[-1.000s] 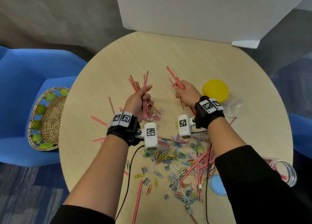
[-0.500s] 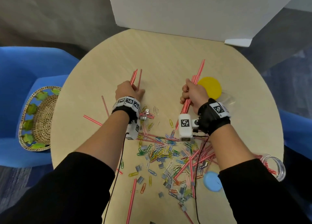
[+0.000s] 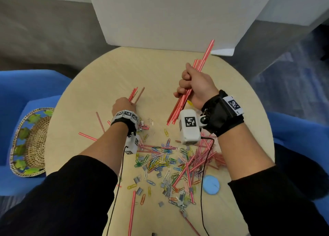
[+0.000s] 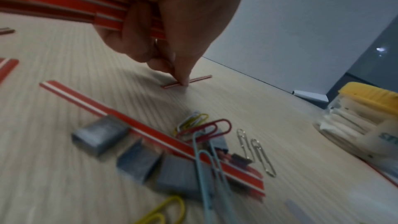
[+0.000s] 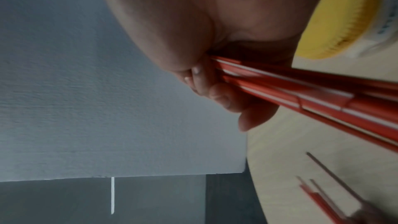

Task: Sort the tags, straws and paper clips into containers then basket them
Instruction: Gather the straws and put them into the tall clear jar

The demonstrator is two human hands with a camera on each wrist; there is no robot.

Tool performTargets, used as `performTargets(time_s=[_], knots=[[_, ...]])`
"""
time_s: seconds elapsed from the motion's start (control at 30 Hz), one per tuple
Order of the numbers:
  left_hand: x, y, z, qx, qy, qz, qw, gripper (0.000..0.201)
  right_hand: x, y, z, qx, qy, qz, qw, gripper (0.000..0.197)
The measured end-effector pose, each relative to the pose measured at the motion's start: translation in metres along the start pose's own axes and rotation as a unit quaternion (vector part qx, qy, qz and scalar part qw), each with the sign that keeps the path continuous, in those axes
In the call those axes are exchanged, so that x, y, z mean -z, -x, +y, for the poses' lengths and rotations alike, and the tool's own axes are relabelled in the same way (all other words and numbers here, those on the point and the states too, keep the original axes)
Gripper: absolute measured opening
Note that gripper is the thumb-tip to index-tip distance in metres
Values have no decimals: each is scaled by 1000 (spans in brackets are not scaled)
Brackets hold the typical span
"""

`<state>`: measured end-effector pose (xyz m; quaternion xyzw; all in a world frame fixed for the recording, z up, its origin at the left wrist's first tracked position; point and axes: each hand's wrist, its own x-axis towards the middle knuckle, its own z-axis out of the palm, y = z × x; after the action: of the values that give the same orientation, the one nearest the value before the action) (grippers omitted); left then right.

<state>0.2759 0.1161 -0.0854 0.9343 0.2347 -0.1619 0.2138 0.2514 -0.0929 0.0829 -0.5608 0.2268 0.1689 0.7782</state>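
Note:
My right hand is raised above the table and grips a bundle of red-and-white straws in its fist; the bundle sticks out both ways. My left hand is low at the table with several straws curled in its fingers. One of its fingertips presses on a short straw that lies flat. Coloured paper clips, grey tags and more straws lie mixed in a pile near me.
A jar with a yellow lid stands right of my hands, mostly hidden in the head view. A blue lid lies by the pile. A woven basket sits on the blue chair at left. A white board stands behind the round table.
The left hand dropped to the table with its straws. The right hand turned its bundle over and lifted it higher above the table.

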Motion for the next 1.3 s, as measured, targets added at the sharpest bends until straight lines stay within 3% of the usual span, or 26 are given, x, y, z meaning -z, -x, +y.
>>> performTargets(time_s=[0.17, 0.27, 0.33, 0.4, 0.47, 0.6, 0.67, 0.7, 0.9, 1.0, 1.1, 1.3], knots=[[8, 19, 1, -31, -57, -58, 996, 19, 7, 50, -46, 50, -23, -26, 998, 48], [21, 41, 7, -73, 46, -64, 994, 19, 21, 85, -62, 67, -25, -46, 996, 47], [33, 68, 19, -106, 165, -95, 976, 26, 34, 107, -65, 76, 14, -56, 995, 46], [43, 106, 34, -106, 331, -182, 920, 35, 51, 129, -63, 83, 70, -73, 991, 45], [50, 147, 50, -104, 470, -284, 829, 38, 70, 149, -59, 84, 102, -90, 987, 44], [52, 212, 75, -125, 607, -419, 664, 31, 106, 181, -50, 89, 137, -81, 983, 44], [46, 235, 86, -103, 641, -445, 617, 22, 125, 191, -47, 91, 139, -75, 983, 45], [43, 245, 92, -92, 647, -448, 610, 18, 136, 195, -45, 90, 136, -70, 984, 45], [16, 299, 130, -95, 631, -353, 684, 36, 193, 193, -23, 91, 137, -2, 986, 45], [8, 325, 152, -134, 601, -261, 744, 52, 211, 187, -10, 101, 132, 55, 985, 45], [0, 344, 172, -150, 613, -217, 745, 57, 227, 185, -1, 115, 111, 87, 983, 45], [-20, 353, 198, -185, 623, -129, 749, 59, 251, 182, 2, 110, 110, 66, 986, 45]])
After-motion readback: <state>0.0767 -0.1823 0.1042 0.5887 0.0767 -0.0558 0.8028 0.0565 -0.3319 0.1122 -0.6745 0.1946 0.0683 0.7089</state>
